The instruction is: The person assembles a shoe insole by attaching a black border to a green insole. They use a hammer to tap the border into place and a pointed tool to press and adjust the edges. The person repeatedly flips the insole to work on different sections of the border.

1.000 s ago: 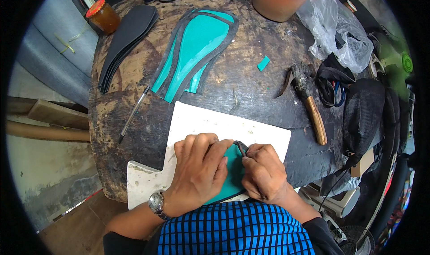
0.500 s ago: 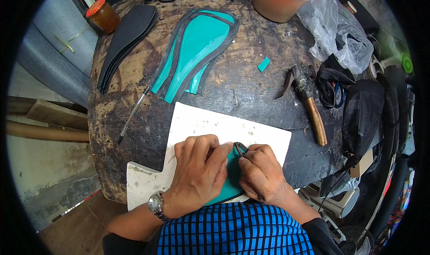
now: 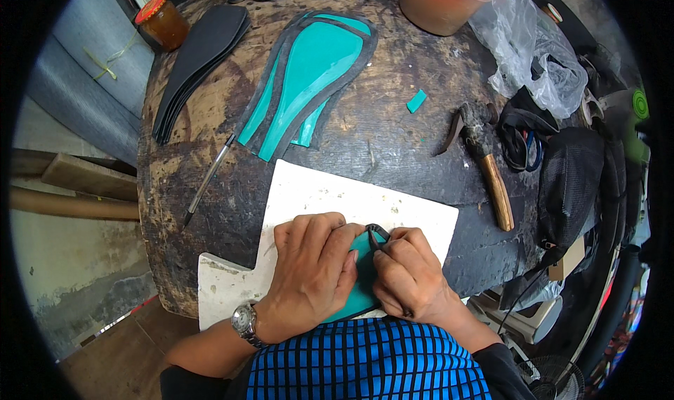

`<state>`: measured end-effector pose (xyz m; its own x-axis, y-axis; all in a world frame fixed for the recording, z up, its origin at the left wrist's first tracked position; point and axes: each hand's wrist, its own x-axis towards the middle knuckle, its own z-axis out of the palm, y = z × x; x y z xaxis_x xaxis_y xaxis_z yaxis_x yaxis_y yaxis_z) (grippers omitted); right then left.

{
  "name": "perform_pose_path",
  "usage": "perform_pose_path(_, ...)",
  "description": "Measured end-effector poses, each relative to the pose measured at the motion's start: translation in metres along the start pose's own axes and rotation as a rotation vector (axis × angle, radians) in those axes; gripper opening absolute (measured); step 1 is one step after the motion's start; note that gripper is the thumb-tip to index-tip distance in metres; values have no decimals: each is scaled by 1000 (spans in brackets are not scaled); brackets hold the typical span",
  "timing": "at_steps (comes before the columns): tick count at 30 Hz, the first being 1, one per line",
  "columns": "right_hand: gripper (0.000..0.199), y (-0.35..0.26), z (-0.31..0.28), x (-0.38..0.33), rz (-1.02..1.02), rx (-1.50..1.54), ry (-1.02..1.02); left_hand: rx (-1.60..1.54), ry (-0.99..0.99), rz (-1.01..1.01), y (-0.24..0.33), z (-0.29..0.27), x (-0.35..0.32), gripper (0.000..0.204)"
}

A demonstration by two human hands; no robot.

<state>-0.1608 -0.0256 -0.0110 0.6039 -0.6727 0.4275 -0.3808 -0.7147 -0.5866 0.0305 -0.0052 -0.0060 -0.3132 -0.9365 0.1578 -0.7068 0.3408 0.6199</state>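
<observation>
Step in hand, by my judgement: trimming a teal sole-shaped piece (image 3: 361, 280) on the white cutting board (image 3: 316, 196) at the near edge of the worktop (image 3: 393, 133). The left hand (image 3: 312, 277) lies flat on the piece, fingers spread, gripping nothing. The right hand (image 3: 407, 280) is closed around a dark tool (image 3: 375, 235), tip at the piece's edge. The next move likely calls for steady pressure along the outline. The blade and most of the piece are hidden under the hands.

my left hand (image 3: 312, 273) bare, silver round-faced wristwatch (image 3: 243, 320) on its wrist. right hand (image 3: 407, 277) bare. blue shirt (image 3: 365, 361) with black grid check, dark sleeves.
</observation>
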Motion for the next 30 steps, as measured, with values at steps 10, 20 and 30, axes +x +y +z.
perform_pose_path(10, 41, 1, 0, 0, 14, 31, 28, -15, 0, 7, 0, 0, -1, 38)
perform_pose_path(20, 34, 1, 1, 2, 5, 23, 23, -22, -6, -1, 0, 0, -1, 37)
perform_pose_path(30, 34, 2, 1, 0, 18, 43, 69, -9, -12, -12, 0, 0, -1, 40)
